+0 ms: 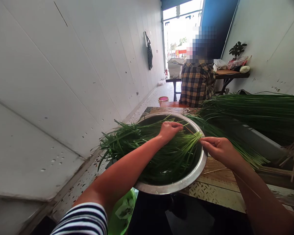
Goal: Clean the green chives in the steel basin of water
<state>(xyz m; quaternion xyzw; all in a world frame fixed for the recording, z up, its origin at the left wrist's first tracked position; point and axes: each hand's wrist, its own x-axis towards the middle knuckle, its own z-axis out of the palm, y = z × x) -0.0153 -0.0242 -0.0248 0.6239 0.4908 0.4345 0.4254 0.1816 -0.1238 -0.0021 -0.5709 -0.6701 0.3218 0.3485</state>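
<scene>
A wide steel basin (197, 169) sits on the table edge, filled with long green chives (142, 143) whose leaves spill over its left rim. My left hand (170, 130) is closed over the chives near their cut ends above the basin. My right hand (219, 148) pinches the cut ends of the same bunch at the basin's right rim. A thin wooden skewer (189, 130) pokes out between the two hands.
A big heap of chives (254, 111) lies on the table to the right, beside loose skewers (292, 153). A person in a plaid shirt (197, 83) sits ahead with their back to me. A white wall (63, 81) runs along the left; a green bag (122, 212) hangs below the basin.
</scene>
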